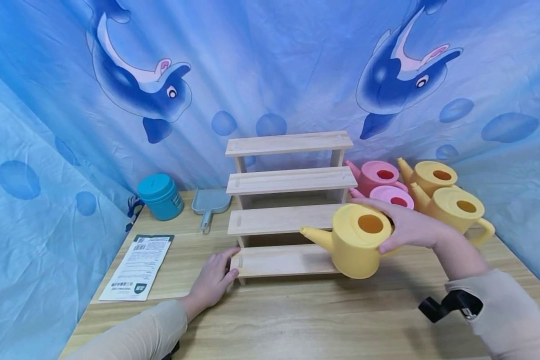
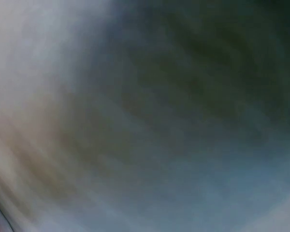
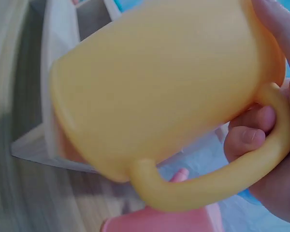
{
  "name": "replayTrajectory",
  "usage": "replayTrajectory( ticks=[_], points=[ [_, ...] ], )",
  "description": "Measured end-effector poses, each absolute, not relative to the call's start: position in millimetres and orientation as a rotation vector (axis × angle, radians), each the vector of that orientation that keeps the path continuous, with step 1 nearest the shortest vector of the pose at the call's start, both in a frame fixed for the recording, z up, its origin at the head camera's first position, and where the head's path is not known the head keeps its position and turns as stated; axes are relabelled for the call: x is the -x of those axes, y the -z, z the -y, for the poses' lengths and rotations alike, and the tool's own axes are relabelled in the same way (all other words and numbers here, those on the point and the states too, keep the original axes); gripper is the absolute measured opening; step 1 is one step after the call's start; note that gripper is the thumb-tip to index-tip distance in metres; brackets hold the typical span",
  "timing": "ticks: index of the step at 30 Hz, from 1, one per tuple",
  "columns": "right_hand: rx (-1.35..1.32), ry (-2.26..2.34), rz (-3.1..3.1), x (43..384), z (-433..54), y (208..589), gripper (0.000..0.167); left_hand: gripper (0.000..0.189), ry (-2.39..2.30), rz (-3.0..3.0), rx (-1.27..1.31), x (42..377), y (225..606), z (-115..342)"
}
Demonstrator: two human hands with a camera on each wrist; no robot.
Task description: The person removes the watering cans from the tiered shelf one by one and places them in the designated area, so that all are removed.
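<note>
My right hand (image 1: 407,225) holds a yellow watering can (image 1: 357,255) by its handle and top, fingers through the handle loop in the right wrist view. The can, spout to the left, overlaps the right end of the lowest step of a four-step wooden shelf stand (image 1: 283,262). At the other end of that step, my left hand (image 1: 211,280) grips the board's corner between thumb and fingers, some fingers hidden. The left wrist view is dark and blurred.
Right of the stand are two pink watering cans (image 1: 378,175) and two yellow watering cans (image 1: 456,207). At left stand a teal tub (image 1: 162,197), a light blue dustpan (image 1: 210,201) and a printed packet (image 1: 137,267). A dolphin-print curtain (image 1: 270,65) hangs behind the table.
</note>
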State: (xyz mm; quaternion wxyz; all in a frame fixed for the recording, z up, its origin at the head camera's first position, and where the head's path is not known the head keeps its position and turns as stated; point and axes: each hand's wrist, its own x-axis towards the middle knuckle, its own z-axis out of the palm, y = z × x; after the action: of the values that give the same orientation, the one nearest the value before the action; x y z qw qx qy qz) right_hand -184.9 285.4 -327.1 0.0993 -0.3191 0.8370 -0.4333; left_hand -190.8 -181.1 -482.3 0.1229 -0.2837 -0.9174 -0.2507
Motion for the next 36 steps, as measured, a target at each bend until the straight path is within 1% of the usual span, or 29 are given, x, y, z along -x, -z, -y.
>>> replayTrajectory(
  ticks=[4,9,12,17,22,29,36],
  points=[
    [0.893,1.278,-2.476,180.6,-297.4,323.5,0.094,0.047,0.729,2.684,0.827,190.7,481.8,181.1],
    [0.895,1.333,-2.432,177.0,-316.0,322.2,0.095,0.047,0.723,2.678,0.833,190.8,482.7,181.4],
    [0.888,1.361,-2.432,174.4,-329.6,324.6,0.092,0.047,0.726,2.678,0.833,190.9,482.9,181.8],
    [0.847,1.511,-2.299,168.1,-352.8,329.2,0.087,0.047,0.726,2.664,0.837,191.4,483.8,182.0],
    [0.836,1.598,-2.251,163.0,-374.5,335.3,0.082,0.048,0.745,2.651,0.843,192.1,482.8,181.0],
    [0.690,1.632,-2.377,154.6,-402.8,347.1,0.073,0.047,0.750,2.678,0.830,193.9,480.7,179.6],
    [0.616,1.674,-2.403,143.2,-437.0,365.5,0.067,0.047,0.749,2.696,0.822,191.3,481.0,180.7]
  ],
)
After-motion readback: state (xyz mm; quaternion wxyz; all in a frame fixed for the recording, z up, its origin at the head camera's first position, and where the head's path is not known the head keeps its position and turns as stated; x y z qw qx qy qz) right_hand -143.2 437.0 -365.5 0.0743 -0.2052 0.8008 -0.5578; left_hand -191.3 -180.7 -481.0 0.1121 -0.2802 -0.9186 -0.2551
